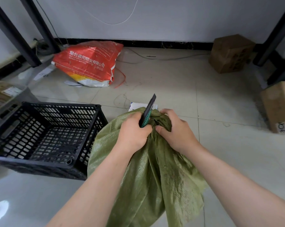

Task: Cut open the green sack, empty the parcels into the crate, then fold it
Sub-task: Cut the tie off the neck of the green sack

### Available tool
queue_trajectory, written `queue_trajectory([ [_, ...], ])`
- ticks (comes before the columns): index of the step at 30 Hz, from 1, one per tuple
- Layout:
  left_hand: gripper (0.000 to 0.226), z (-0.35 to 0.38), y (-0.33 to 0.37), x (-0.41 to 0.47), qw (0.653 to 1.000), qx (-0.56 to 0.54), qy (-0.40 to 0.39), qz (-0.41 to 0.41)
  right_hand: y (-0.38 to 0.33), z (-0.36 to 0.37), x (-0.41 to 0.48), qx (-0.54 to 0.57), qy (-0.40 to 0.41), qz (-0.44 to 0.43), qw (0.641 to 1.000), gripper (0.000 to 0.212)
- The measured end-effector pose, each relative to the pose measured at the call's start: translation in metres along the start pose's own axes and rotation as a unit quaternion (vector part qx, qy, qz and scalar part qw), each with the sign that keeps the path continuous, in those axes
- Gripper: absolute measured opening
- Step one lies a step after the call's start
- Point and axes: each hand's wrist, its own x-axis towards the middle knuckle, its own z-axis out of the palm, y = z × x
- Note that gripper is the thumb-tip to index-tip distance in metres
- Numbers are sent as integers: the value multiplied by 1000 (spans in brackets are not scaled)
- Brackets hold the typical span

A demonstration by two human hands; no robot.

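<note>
A green woven sack (154, 174) stands on the floor in front of me, its neck gathered and bound with a black tie (155, 120). My left hand (132, 133) grips a utility knife (147, 112) with a green handle, its dark blade pointing up and away above the sack's neck. My right hand (176, 130) grips the bunched neck of the sack just right of the knife. A black plastic crate (45, 136) sits to the left, touching the sack; I see no parcels inside it.
A red printed sack (90, 63) lies against the far wall. Cardboard boxes sit at the far right (230, 53) and right edge (279, 105). A white parcel (136, 106) peeks out behind the green sack. Black shelf legs (15, 33) rise at the left; cables trail over the tiles.
</note>
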Motion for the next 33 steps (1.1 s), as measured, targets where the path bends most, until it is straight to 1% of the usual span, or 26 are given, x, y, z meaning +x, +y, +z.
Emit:
queue_trajectory([
  [2, 33, -2, -5, 0, 1000, 23, -5, 8, -1, 2, 0, -35, 14, -35, 999, 44],
  [6, 63, -1, -15, -2, 999, 32, -31, -4, -4, 4, -1, -85, 33, -95, 991, 45],
  [8, 74, 3, -20, -3, 998, -14, -61, -22, -4, 5, 2, -139, 34, -103, 984, 34],
  [10, 83, 9, -23, -4, 990, -95, -79, -62, -2, 4, 5, -182, 33, -108, 977, 19],
  [11, 89, 12, -26, -3, 985, -132, -77, -81, -1, 3, 6, -190, 34, -107, 975, 15],
  [13, 103, 19, -31, -2, 973, -191, -83, -104, 1, 1, 8, -187, 36, -83, 978, 14],
  [15, 116, 25, -35, -2, 961, -232, -114, -93, 2, 1, 8, -195, 39, -67, 978, 14],
  [16, 120, 27, -36, -2, 957, -244, -127, -88, 1, 2, 8, -202, 38, -62, 977, 12],
  [18, 122, 33, -41, -1, 951, -255, -155, -78, 0, 5, 7, -203, 32, -43, 978, 11],
  [21, 117, 34, -50, -1, 950, -237, -180, -91, 0, 8, 6, -150, 23, -14, 988, 15],
  [22, 107, 32, -53, 0, 952, -228, -177, -103, -1, 9, 5, -129, 23, -10, 991, 17],
  [24, 72, 28, -59, 3, 956, -213, -159, -122, -5, 13, 6, -104, 21, 6, 994, 17],
  [25, 57, 24, -61, 4, 958, -207, -151, -128, -8, 16, 7, -91, 22, 24, 995, 16],
  [26, 50, 20, -63, 7, 958, -206, -145, -137, -11, 20, 10, -72, 28, 49, 996, 15],
  [28, 38, 10, -63, 9, 955, -213, -144, -147, -16, 29, 17, -35, 58, 95, 993, 15],
  [30, 24, 1, -63, 14, 958, -197, -146, -152, -20, 38, 26, -14, 99, 132, 986, 15],
  [33, 23, -11, -64, 26, 961, -169, -143, -165, -24, 46, 44, 36, 138, 183, 973, 16],
])
